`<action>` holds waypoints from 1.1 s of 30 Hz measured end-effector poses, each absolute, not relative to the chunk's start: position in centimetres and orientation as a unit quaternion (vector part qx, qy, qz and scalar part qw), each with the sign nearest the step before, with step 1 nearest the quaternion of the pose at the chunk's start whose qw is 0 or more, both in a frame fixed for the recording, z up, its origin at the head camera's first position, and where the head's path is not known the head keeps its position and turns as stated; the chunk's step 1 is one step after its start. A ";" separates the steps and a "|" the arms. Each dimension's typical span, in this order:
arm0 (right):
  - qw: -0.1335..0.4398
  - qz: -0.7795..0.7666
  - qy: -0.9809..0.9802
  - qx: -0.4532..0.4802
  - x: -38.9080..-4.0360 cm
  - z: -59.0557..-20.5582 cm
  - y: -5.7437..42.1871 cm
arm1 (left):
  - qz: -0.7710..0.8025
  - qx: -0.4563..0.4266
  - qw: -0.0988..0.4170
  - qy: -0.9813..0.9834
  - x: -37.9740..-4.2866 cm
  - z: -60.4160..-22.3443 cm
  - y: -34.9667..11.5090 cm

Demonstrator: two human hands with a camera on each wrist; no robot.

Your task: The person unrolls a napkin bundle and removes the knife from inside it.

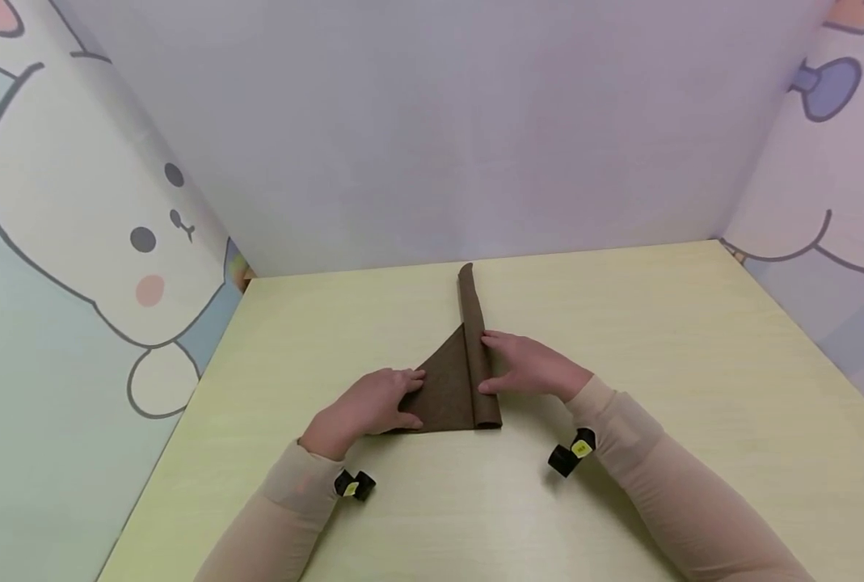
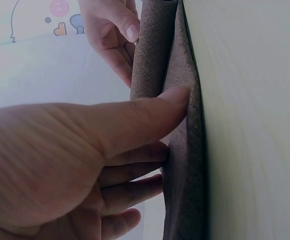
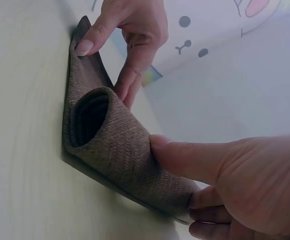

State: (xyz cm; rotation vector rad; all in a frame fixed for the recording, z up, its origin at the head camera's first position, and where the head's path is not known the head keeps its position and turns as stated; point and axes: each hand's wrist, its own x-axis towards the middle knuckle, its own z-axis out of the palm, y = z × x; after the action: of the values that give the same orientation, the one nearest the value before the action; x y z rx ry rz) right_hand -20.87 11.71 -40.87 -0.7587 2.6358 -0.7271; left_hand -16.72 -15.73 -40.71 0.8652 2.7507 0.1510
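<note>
A dark brown, coarse-woven cloth [image 1: 448, 396] lies on the table, partly rolled. Its roll [image 1: 475, 356] runs away from me along the right side, with a narrow tip at the far end. The flat part to the left tapers like a triangle. My left hand [image 1: 373, 402] rests its thumb and fingertips on this flat part. Against the right side of the roll, the thumb and fingers of my right hand [image 1: 537, 368] touch the cloth, spread apart. The right wrist view looks into the roll's hollow near end [image 3: 90, 120], with layers wound inside.
The pale yellow wooden table [image 1: 315, 323] ends at a plain light wall [image 1: 432, 137] at the back. Panels with a cartoon rabbit [image 1: 97, 202] and other drawn figures stand along the left and right sides. Each wrist carries a small black camera [image 1: 572, 454].
</note>
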 end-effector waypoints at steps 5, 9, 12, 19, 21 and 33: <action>0.166 -0.249 0.919 -0.259 -21.0 -40.8 12.0 | 0.056 0.295 0.128 0.945 -16.6 -40.9 -15.8; 0.168 -0.242 0.919 -0.261 -21.1 -40.8 12.2 | 0.060 0.292 0.128 0.946 -16.5 -40.9 -15.7; 0.168 -0.244 0.918 -0.263 -21.2 -40.7 12.3 | 0.063 0.292 0.128 0.946 -16.4 -40.8 -15.7; 0.167 -0.245 0.917 -0.266 -21.1 -40.5 12.7 | 0.066 0.295 0.126 0.945 -16.4 -40.7 -15.7; 0.165 -0.242 0.918 -0.267 -21.2 -40.4 12.8 | 0.066 0.295 0.126 0.945 -16.4 -40.7 -15.8; 0.163 -0.247 0.914 -0.278 -21.2 -40.3 13.1 | 0.064 0.296 0.126 0.945 -16.5 -40.6 -15.8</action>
State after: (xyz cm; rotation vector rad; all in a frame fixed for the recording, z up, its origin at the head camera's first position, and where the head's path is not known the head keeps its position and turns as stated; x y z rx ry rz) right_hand -21.16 13.14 -40.26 -0.7945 2.6070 -0.7044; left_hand -16.46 -15.79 -40.61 0.8624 2.7512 0.1867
